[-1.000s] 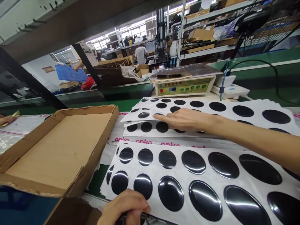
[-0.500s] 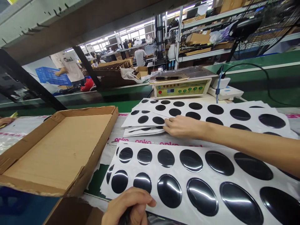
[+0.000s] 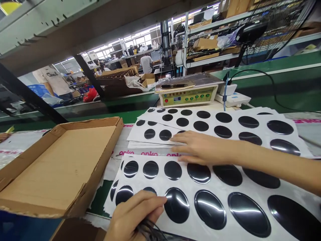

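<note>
My left hand (image 3: 135, 214) lies at the lower edge of the view, its fingers closed on the near edge of a white sheet of glossy black domed stickers (image 3: 193, 201). Dark strands (image 3: 147, 231) show under that hand, but I cannot tell what they are. My right hand (image 3: 200, 149) has its fingers spread, just above the top edge of that sheet and next to a small stack of similar sheets (image 3: 157, 135). More sticker sheets (image 3: 194, 115) lie beyond it, partly overlapping. Part of the near sheet is hidden under both hands.
An open cardboard tray (image 3: 60, 167) stands left of the sheets, with brown cardboard (image 3: 75, 231) below it. A control box with green buttons (image 3: 188, 95) sits behind the sheets. People (image 3: 146, 63) work farther back among shelves and boxes.
My right hand has moved from the small stack toward me, to the top edge of the near sheet. The small stack now lies flatter. My left hand stays at the near edge.
</note>
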The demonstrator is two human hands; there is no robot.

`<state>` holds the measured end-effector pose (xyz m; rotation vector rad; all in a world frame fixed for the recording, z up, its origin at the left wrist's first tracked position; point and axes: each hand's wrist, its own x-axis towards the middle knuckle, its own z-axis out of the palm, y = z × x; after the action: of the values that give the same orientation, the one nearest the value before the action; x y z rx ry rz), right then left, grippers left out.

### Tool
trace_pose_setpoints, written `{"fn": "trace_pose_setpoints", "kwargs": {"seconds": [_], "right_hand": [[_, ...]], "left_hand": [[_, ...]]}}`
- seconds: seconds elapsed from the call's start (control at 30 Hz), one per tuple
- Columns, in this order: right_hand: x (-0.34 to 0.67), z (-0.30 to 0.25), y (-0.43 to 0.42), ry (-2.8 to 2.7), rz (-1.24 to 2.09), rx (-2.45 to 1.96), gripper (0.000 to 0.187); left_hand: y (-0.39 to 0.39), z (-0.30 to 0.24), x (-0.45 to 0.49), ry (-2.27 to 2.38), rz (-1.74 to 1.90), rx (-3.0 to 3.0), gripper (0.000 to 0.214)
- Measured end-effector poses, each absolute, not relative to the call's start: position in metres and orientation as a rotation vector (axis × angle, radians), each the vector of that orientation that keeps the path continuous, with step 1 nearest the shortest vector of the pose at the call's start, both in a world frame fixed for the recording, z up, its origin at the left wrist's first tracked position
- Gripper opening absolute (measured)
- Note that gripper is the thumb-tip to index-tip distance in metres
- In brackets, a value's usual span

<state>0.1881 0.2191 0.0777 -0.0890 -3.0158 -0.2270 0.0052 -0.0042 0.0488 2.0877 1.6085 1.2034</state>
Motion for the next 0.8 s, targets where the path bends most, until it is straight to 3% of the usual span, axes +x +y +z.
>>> {"fn": "trace_pose_setpoints", "kwargs": {"seconds": [0.13,0.2,0.4,0.57,0.8], "right_hand": [[0.229,0.065,0.169,-2.841,0.462,-0.146,0.019],[0.244,0.052,0.152,-2.827,0.61,-0.176,0.02],[0.25,0.026,0.143,-2.703,0.721,-0.288,0.028],[0.245,0.026,0.14,-2.706,0.649,-0.337,0.03],[0.244,0.025,0.138,-2.706,0.583,-0.357,0.028]], "left_hand": [[0.016,0.043,0.004,1.582,0.766,2.244,0.047],[0.029,0.04,0.01,1.609,0.514,2.266,0.063],[0.063,0.056,0.02,1.553,0.013,2.331,0.05],[0.059,0.055,0.014,1.499,-0.015,2.513,0.047],[0.043,0.033,0.009,1.476,0.42,2.814,0.039]]}}
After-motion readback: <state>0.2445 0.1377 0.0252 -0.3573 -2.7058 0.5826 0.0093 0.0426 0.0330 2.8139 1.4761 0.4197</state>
